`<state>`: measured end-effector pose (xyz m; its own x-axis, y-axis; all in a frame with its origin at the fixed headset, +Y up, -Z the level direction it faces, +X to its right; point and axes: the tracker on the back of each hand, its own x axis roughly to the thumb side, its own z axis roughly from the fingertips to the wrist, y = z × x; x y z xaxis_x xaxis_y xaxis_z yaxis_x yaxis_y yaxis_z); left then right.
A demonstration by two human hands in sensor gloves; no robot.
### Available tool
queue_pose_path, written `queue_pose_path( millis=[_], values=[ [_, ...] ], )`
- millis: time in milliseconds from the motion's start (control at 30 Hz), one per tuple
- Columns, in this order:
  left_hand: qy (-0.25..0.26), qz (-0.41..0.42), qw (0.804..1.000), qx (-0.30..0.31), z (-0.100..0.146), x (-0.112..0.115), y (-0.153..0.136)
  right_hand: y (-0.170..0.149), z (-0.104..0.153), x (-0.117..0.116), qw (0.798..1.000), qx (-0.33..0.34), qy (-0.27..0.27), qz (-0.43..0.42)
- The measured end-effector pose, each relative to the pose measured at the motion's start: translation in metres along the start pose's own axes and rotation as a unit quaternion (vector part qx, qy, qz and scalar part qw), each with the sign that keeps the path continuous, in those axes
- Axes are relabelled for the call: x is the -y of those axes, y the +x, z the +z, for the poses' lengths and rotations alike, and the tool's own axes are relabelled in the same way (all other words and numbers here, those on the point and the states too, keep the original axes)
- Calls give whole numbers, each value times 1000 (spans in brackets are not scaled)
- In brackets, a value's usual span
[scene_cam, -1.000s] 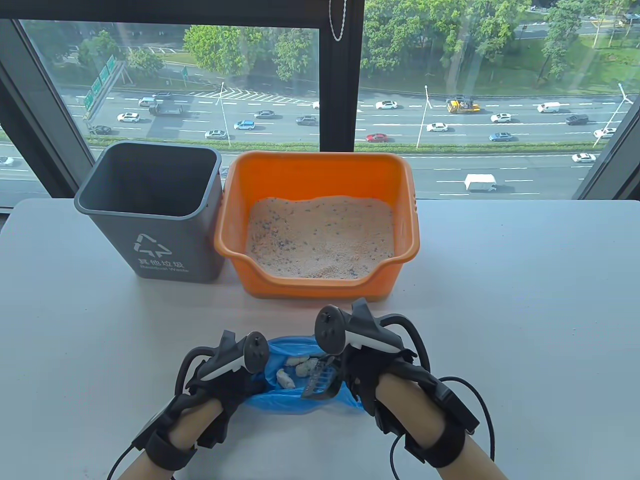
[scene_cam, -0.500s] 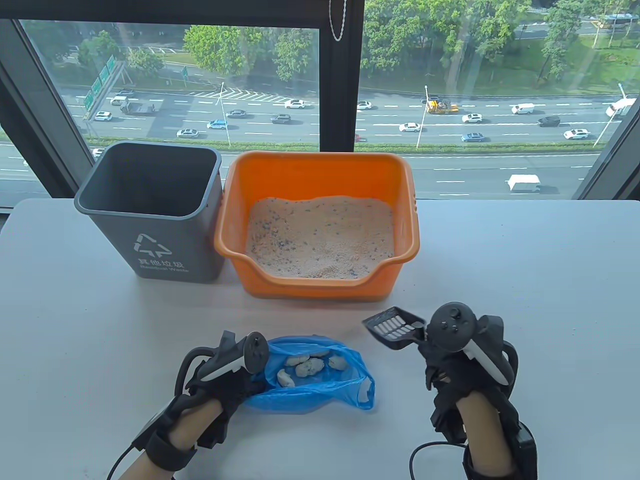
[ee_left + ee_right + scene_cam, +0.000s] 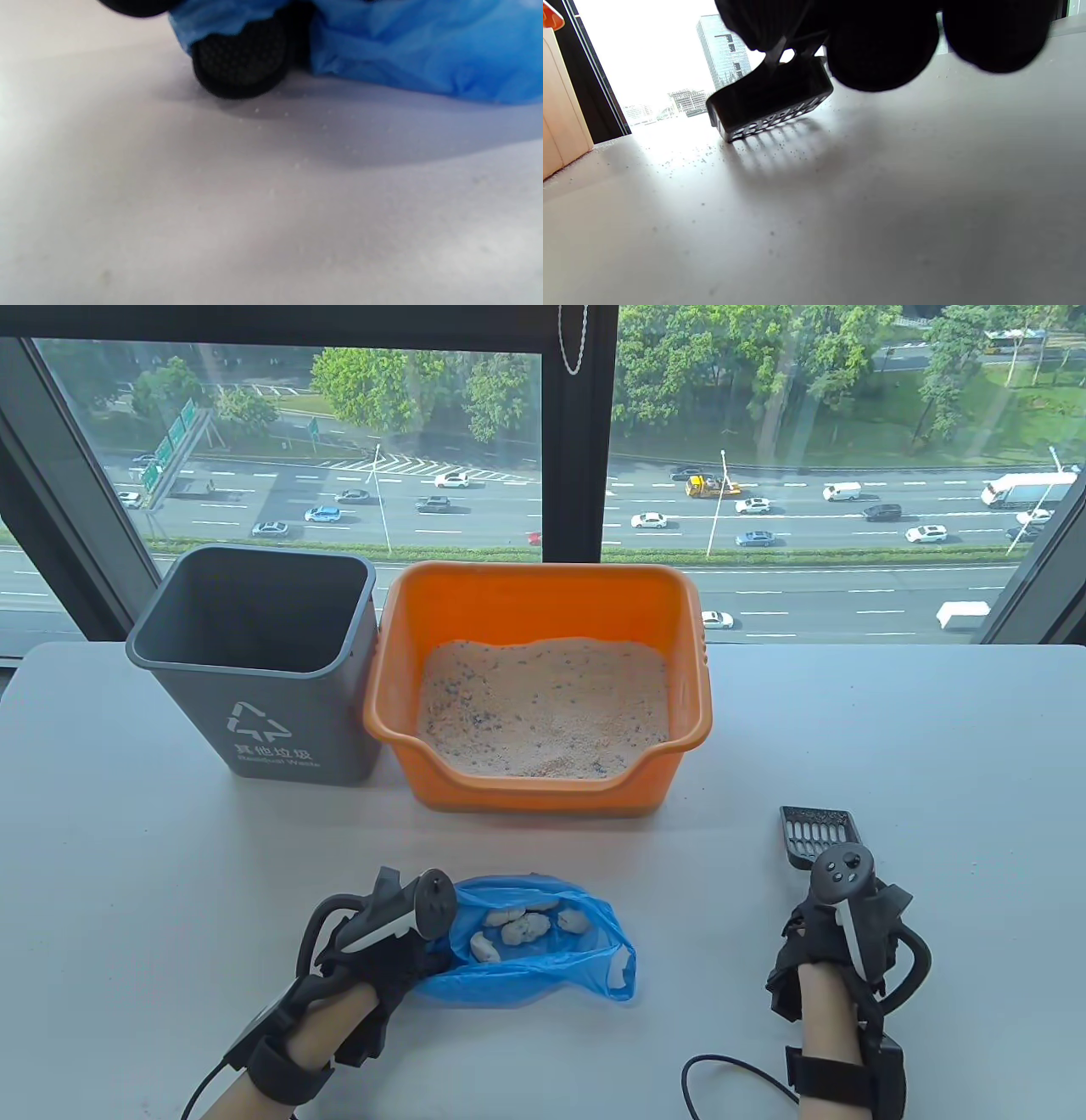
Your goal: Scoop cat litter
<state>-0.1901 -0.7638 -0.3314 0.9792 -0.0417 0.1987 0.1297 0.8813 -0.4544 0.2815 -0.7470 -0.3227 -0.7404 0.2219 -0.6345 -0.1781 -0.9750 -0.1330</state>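
- White clumps (image 3: pixel 519 926) sit inside the blue bag (image 3: pixel 543 954) at the near middle of the table (image 3: pixel 891 729), so the scooping looks largely done.
- Left hand (image 3: pixel 373 942) grips the bag's left edge, holding the mouth open.
- Right hand (image 3: pixel 836 933) holds the black scoop (image 3: pixel 816 836) by its handle on the near right, scoop head empty and tilted just above the table.
- Orange litter box (image 3: pixel 543 594) shows only loose litter (image 3: pixel 543 708), no clumps visible.
- Grey bin (image 3: pixel 254 661) stands far left; judging by this, bagging up and binning remain.
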Motion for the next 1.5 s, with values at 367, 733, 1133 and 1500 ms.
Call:
queue_pose_path(
  millis=[367,733,1133,1500],
  values=[
    [-8,11,1000,8,0,0,-1,-4,2,-17,995,-57,5,86],
    [-35,121,991,39,4,-10,-23,45,52,22,998,56,-3,29],
    [-21,180,981,66,17,-22,-37,110,131,-22,928,297,192,117],
    [-44,240,966,89,14,-22,-60,116,137,-40,931,299,177,114]
  ],
)
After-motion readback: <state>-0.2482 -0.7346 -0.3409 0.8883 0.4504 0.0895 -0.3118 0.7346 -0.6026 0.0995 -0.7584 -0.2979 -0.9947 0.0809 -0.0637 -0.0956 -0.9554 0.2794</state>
